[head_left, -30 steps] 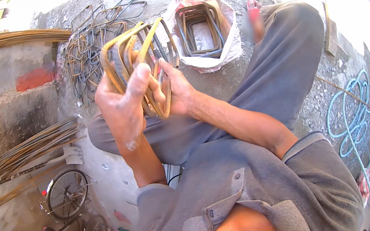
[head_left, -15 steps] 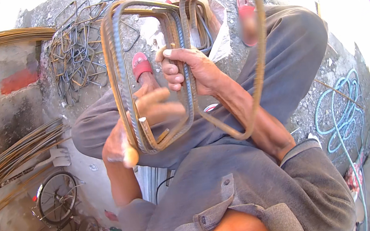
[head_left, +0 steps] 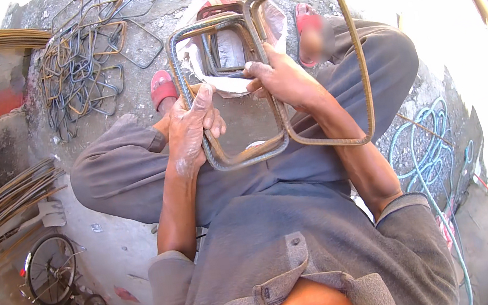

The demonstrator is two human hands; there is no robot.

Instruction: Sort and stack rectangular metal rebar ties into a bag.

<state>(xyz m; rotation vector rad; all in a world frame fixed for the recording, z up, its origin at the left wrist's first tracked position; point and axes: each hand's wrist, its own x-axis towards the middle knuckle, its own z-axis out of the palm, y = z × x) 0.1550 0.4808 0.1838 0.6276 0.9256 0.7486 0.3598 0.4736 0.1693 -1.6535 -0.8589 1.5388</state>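
Observation:
A small stack of rectangular rebar stirrups (head_left: 248, 160), rusty and ribbed, is held up over my lap. My left hand (head_left: 191, 125) wraps its fingers round the stack's left side. On the inner side, where the stack meets one more rebar stirrup (head_left: 361, 67) angled off to the right, my right hand (head_left: 289, 80) grips the bars. Its forearm passes behind that right-hand stirrup. Just beyond, between my feet, a white sack (head_left: 232, 87) stands with more stirrups (head_left: 209, 54) inside, seen partly through the held frames.
A tangled heap of stirrups (head_left: 83, 75) lies at the far left, near bundled long rods (head_left: 7, 41). More rods (head_left: 4, 202), a shovel (head_left: 51, 212) and a bicycle (head_left: 50, 270) are along the left. Coiled blue rope (head_left: 420, 143) lies at the right.
My left hand, open and blurred before, has closed on the stack's left side. The stirrups have turned to face me more squarely, and my right hand has shifted to the right.

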